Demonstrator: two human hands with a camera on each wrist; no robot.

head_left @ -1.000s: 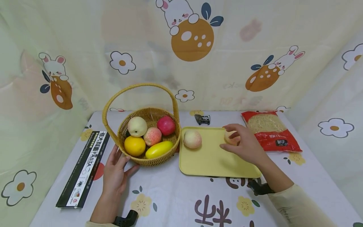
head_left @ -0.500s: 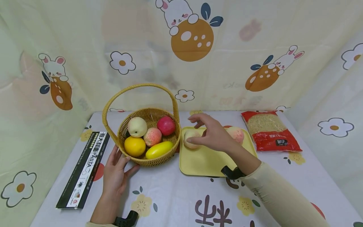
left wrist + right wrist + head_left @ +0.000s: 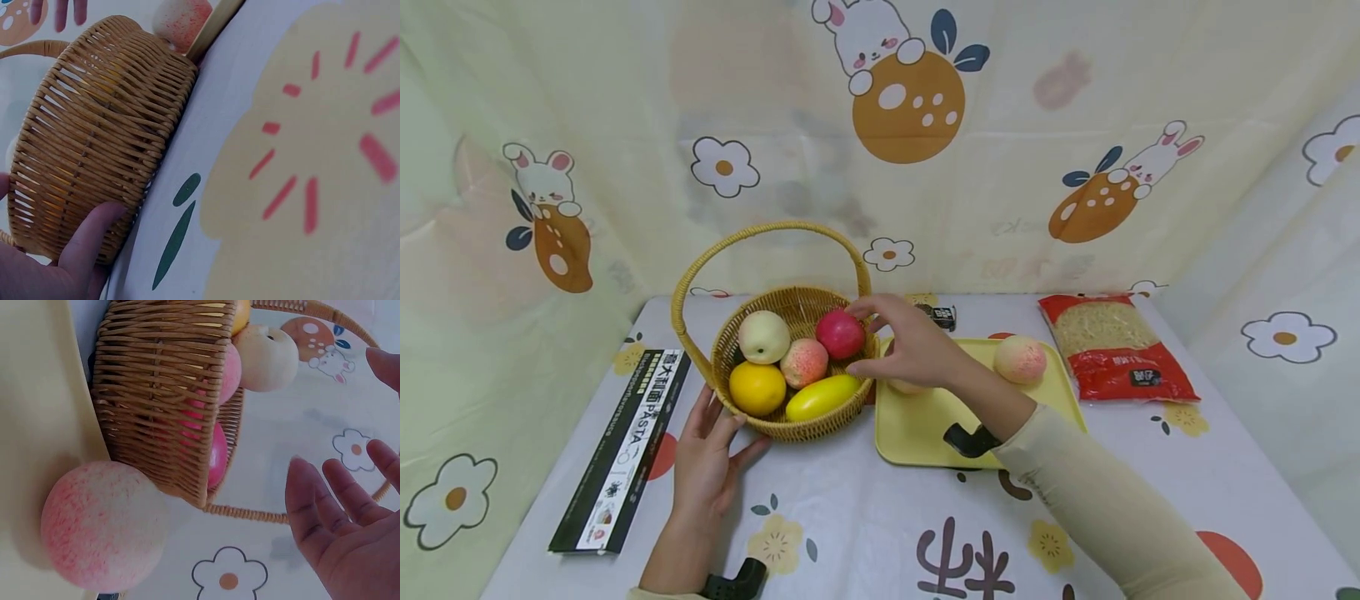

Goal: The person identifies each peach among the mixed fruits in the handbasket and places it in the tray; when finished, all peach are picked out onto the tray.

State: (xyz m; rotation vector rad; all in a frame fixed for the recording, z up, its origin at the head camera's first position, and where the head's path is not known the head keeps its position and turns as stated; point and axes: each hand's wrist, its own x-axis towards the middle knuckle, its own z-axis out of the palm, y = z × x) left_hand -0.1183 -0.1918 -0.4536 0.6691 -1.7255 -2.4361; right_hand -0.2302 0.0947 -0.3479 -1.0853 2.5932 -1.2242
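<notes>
My left hand (image 3: 703, 467) rests against the near left side of a wicker basket (image 3: 801, 429), thumb and fingers spread on its wall. In the left wrist view the thumb (image 3: 94, 231) touches the basket's weave. Over the basket's right rim hovers my right hand (image 3: 917, 342), fingers apart and nothing between them. Inside the basket lie a pale round fruit (image 3: 763, 337), a pink peach (image 3: 805, 362), a dark pink fruit (image 3: 840, 334), an orange (image 3: 757, 387) and a long yellow fruit (image 3: 822, 397). Beneath my right hand, a peach (image 3: 103, 525) sits on a yellow tray (image 3: 917, 442), partly hidden in the head view.
Another peach (image 3: 1020, 359) lies at the tray's far right. A red bag of grain-like food (image 3: 1116, 346) is right of the tray; a black pasta box (image 3: 621, 450) lies left of the basket. A small black packet (image 3: 942, 317) sits behind the tray. The basket's tall handle (image 3: 767, 227) arches upward.
My right hand has moved left from the far-right peach, passing over the other peach to the basket's right rim. The right peach is uncovered. My left hand has stayed put.
</notes>
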